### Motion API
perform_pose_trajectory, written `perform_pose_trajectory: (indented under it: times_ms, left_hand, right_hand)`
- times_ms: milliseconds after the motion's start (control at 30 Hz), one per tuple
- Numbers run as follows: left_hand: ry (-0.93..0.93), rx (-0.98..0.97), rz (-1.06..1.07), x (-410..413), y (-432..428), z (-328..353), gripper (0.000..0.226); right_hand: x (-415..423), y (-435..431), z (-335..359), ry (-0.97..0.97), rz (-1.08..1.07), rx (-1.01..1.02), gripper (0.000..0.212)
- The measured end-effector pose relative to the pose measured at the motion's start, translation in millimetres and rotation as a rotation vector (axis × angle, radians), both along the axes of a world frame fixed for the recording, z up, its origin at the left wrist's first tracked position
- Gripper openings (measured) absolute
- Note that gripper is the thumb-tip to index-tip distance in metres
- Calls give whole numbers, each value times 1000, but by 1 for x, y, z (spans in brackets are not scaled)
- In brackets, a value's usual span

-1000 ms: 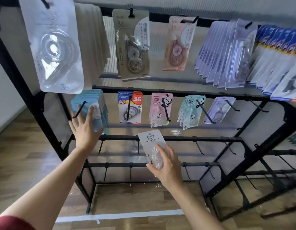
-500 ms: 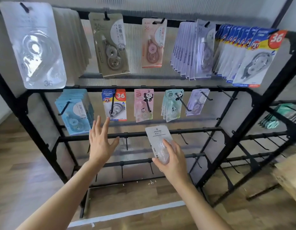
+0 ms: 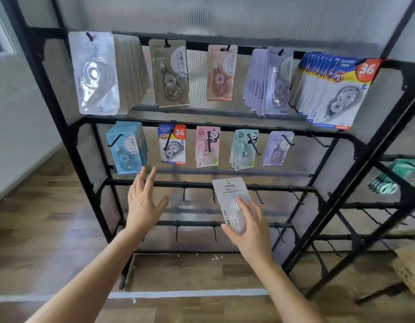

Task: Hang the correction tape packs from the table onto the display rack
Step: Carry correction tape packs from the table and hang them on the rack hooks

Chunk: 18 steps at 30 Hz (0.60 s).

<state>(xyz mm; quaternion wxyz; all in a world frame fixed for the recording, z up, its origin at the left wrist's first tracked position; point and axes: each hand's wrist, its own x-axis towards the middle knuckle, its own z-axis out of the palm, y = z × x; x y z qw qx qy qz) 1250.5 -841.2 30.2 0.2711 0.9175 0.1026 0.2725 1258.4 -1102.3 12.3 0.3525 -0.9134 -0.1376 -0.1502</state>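
Observation:
My right hand (image 3: 249,231) grips a white correction tape pack (image 3: 229,193) by its clear blister, held upright in front of the black display rack (image 3: 295,188), level with its third bar. My left hand (image 3: 143,201) hovers with fingers spread, empty, just below the blue packs (image 3: 127,148) on the second row. Several packs hang on the top two rows: a white one (image 3: 94,73), beige (image 3: 170,73), pink (image 3: 221,73), lilac (image 3: 270,80), blue-and-yellow "36" packs (image 3: 337,89), panda packs (image 3: 206,146).
Bare hooks stick out along the third (image 3: 258,197) and fourth bars (image 3: 214,231) of the rack. A second rack (image 3: 388,206) stands to the right with green packs (image 3: 392,180). A cardboard box corner (image 3: 411,269) shows at right. Wooden floor lies below.
My left hand has come off the blue packs and drifted right and down. The view has pulled back and shifted right; my right hand still holds the white pack.

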Motion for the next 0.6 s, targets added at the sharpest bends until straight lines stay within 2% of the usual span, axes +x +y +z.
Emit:
perform_pose_trajectory:
  times_ms: [233,600]
  left_hand:
    - [-17,-8,-53,-12,-54,13,80]
    - [-6,19,-223,18,-104,22,77]
  right_hand:
    - [-22,-44,3,-17,-41,21,73]
    - [-14,-86,0,-82,-184,128,69]
